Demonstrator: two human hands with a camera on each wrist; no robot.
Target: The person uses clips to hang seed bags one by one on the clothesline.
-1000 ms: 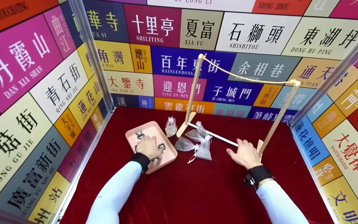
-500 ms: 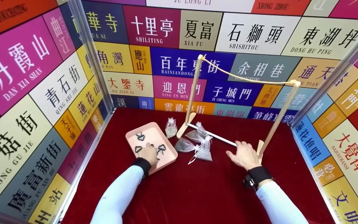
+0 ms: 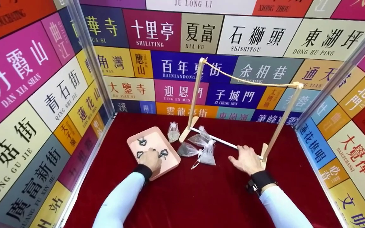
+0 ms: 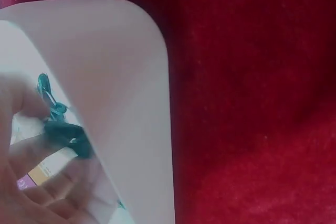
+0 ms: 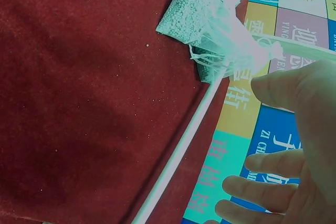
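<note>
In the head view, my left hand (image 3: 151,159) reaches into a pink tray (image 3: 170,163) holding several small dark looped pieces (image 3: 163,154). The left wrist view shows a blurred dark-green looped piece (image 4: 69,138) between my thumb and fingers; its exact kind is unclear. My right hand (image 3: 247,159) is over the right end of a white rod (image 3: 222,140), at the base of a wooden stand (image 3: 196,95). Its fingers (image 5: 257,191) look extended in the right wrist view, apart from the rod's visible stretch. A cord (image 3: 246,78) sags between the stand's post tops.
Several sheer drawstring bags (image 3: 208,155) with grainy filling lie by the rod, and another bag (image 3: 173,132) stands beside the tray. Dark red cloth (image 3: 198,196) covers the table. Colourful sign-covered walls (image 3: 182,91) enclose the back and sides.
My left hand has drawn back toward the tray's near end, uncovering looped pieces on its floor. The right hand stays over the rod's end. The head view has shifted slightly.
</note>
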